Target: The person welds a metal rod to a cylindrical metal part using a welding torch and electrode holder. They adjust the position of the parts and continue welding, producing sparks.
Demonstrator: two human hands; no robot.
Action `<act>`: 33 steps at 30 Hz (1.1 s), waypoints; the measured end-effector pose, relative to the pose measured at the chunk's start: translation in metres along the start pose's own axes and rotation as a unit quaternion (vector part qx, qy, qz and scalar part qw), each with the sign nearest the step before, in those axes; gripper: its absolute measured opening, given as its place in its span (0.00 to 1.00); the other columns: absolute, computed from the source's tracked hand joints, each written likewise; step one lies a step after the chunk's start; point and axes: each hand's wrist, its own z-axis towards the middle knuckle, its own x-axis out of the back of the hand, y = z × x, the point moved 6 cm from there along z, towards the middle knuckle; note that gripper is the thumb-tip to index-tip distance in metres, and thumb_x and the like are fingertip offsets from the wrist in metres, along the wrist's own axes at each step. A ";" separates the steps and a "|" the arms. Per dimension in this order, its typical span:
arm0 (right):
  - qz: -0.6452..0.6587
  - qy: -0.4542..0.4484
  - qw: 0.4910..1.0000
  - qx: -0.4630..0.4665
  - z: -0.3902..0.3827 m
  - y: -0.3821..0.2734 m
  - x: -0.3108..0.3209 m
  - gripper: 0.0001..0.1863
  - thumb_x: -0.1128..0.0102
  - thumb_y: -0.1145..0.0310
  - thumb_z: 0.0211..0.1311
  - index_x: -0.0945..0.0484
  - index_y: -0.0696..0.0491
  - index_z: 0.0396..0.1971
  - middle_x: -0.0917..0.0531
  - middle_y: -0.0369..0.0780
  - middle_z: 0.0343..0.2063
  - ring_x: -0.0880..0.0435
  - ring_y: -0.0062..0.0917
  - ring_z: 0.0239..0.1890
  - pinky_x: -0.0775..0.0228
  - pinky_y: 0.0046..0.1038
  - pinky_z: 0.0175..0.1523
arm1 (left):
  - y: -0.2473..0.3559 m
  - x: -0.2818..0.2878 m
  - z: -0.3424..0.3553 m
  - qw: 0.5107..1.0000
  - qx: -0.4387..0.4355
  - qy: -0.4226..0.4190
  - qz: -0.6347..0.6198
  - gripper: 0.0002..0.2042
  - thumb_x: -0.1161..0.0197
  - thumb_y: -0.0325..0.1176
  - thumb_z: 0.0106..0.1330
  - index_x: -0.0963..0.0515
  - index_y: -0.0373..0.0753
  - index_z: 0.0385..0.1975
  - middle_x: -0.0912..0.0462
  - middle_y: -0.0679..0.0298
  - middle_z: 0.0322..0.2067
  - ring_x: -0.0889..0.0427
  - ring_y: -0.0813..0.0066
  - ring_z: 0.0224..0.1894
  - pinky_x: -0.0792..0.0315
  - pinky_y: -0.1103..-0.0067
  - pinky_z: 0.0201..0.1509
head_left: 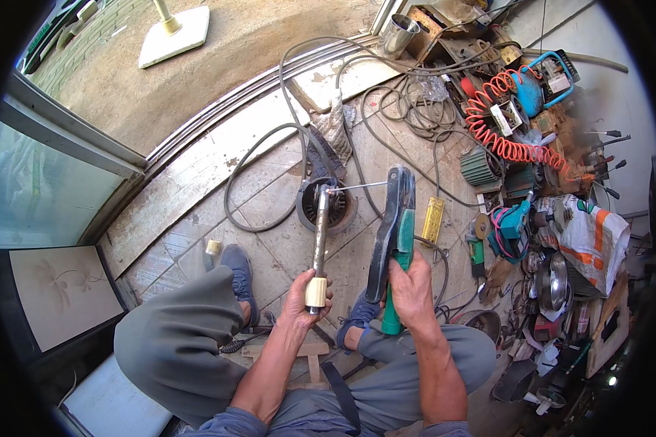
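Note:
My left hand (304, 298) is closed round the near end of a worn metal pipe (320, 233), by a cream-coloured sleeve (315, 291). The far end of the pipe lies over a round, dark metal housing (348, 218) on the floor. In my right hand (413, 288) is a green and black welding electrode holder (403, 237), gripped by its handle. A thin welding rod (364, 185) sticks out leftward from its jaws. The rod's tip meets the pipe's far end or sits very near it, with a small bright orange spot there.
Cables (251, 156) loop across the tiled floor. Right of the holder lie a yellow box (432, 218), a green angle grinder (477, 251) and a teal power tool (515, 229). An orange coiled hose (481, 109) and a white sack (598, 237) border the cluttered right side.

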 end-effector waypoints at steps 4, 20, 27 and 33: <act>-0.004 0.000 1.000 0.008 0.001 0.004 0.001 0.13 0.41 0.64 0.72 0.28 0.59 0.38 0.23 0.35 0.17 0.24 0.17 0.15 0.32 0.25 0.19 | 0.000 0.000 0.000 1.000 -0.002 0.004 0.005 0.16 0.33 0.48 0.66 0.21 0.43 0.43 0.16 0.64 0.36 0.19 0.68 0.30 0.20 0.73 0.28; 0.051 -0.006 0.998 -0.037 0.003 0.007 0.004 0.16 0.34 0.66 0.65 0.28 0.62 0.42 0.18 0.51 0.23 0.13 0.40 0.27 0.25 0.45 0.34 | 0.001 -0.001 -0.002 1.000 -0.003 0.019 0.003 0.16 0.33 0.48 0.66 0.21 0.42 0.42 0.16 0.63 0.35 0.19 0.67 0.30 0.21 0.74 0.26; -0.433 -0.047 0.829 0.352 -0.024 -0.032 -0.028 0.20 0.31 0.66 0.61 0.28 0.62 0.46 0.17 0.52 0.24 0.14 0.50 0.30 0.24 0.44 0.33 | 0.002 0.005 0.001 0.999 -0.021 0.047 0.000 0.15 0.32 0.46 0.66 0.22 0.42 0.40 0.17 0.62 0.34 0.18 0.69 0.28 0.21 0.75 0.24; -0.086 0.007 0.992 0.096 -0.014 -0.013 -0.008 0.12 0.38 0.66 0.69 0.27 0.59 0.42 0.19 0.43 0.20 0.17 0.30 0.20 0.23 0.34 0.26 | 0.001 -0.007 -0.007 1.000 -0.013 0.021 0.002 0.15 0.32 0.47 0.65 0.22 0.43 0.40 0.17 0.62 0.34 0.19 0.70 0.28 0.21 0.75 0.25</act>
